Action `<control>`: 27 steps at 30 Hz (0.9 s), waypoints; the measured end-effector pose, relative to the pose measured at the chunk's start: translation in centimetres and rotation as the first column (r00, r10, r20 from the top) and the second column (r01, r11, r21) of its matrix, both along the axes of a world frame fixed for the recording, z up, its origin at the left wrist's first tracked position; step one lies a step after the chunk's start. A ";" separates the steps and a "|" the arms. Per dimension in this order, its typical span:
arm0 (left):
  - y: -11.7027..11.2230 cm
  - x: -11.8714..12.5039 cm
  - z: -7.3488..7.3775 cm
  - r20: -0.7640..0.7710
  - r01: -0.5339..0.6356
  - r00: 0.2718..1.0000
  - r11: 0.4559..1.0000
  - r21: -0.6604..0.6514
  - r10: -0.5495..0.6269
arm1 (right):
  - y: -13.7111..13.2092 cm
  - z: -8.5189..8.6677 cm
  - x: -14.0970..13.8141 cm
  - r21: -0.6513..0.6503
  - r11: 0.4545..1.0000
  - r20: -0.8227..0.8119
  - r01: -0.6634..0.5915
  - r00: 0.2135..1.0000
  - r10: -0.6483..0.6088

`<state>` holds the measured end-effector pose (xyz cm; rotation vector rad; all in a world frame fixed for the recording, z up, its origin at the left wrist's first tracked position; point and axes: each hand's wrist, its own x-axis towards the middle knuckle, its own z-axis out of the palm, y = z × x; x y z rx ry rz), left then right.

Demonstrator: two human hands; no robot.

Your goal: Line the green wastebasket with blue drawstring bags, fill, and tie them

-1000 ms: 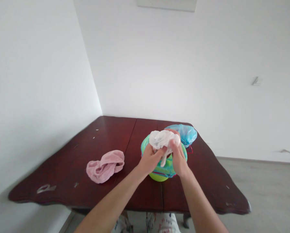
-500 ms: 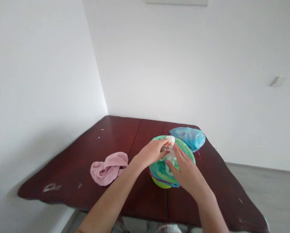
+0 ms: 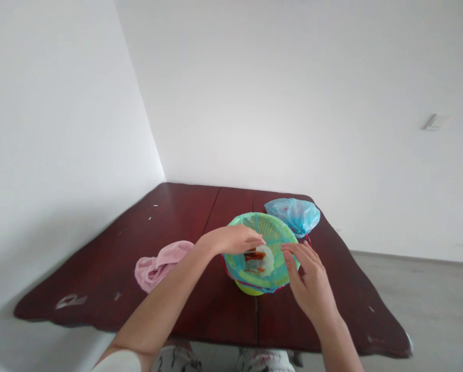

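Note:
A green plastic basket (image 3: 272,227) lined with a blue plastic bag stands on the dark red wooden table (image 3: 177,217). Inside it lies a crumpled white plastic bag (image 3: 261,262) with something brown and orange on it. My left hand (image 3: 235,240) hovers over the basket's left rim, fingers stretched out and holding nothing. My right hand (image 3: 309,274) is at the basket's right rim, fingers spread and empty.
A pink cloth (image 3: 157,261) lies crumpled on the table left of the basket. A second blue plastic bag (image 3: 293,214) sits behind the basket near the table's far right corner. White walls close in the table at left and back. Grey floor lies to the right.
The white plastic bag, held above the basket by both hands a second ago, now lies inside it. Both hands have let go and drawn apart to the rim.

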<state>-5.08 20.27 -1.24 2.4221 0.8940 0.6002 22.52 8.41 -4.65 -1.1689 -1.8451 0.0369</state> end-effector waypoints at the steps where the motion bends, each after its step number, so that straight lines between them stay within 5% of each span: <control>1: -1.0 -1.5 0.6 0.023 0.013 1.000 1.000 0.017 -0.013 | -0.4 -0.6 1.0 0.025 0.999 -0.047 0.028 0.999 -0.027; 3: -3.5 -4.3 0.6 0.140 -0.051 0.990 0.990 0.133 0.032 | -1.6 -2.0 2.8 0.079 0.995 -0.112 0.064 0.992 -0.055; 6: -7.7 -6.7 -2.5 0.181 -0.145 0.980 0.922 0.358 0.084 | -3.4 -4.5 3.9 0.185 0.982 -0.065 0.044 0.997 -0.033; 10: -11.7 -6.1 -8.5 0.057 -0.171 0.984 0.789 0.590 0.170 | -4.7 -7.9 1.6 0.171 0.985 0.146 -0.026 0.989 0.001; 13: -12.6 -4.6 -11.3 0.110 -0.232 0.971 0.712 0.662 0.213 | -4.2 -10.1 -0.4 0.168 0.986 0.155 0.021 0.987 -0.047; 21: -13.0 -3.3 -11.2 0.215 -0.213 0.972 0.720 0.660 0.090 | -3.4 -11.1 -2.2 0.241 0.970 0.079 0.036 0.995 -0.057; 27: -13.8 -1.9 -12.0 0.271 -0.298 0.951 0.684 0.665 0.151 | -4.7 -14.2 -3.8 0.298 0.914 -0.142 0.274 0.960 -0.241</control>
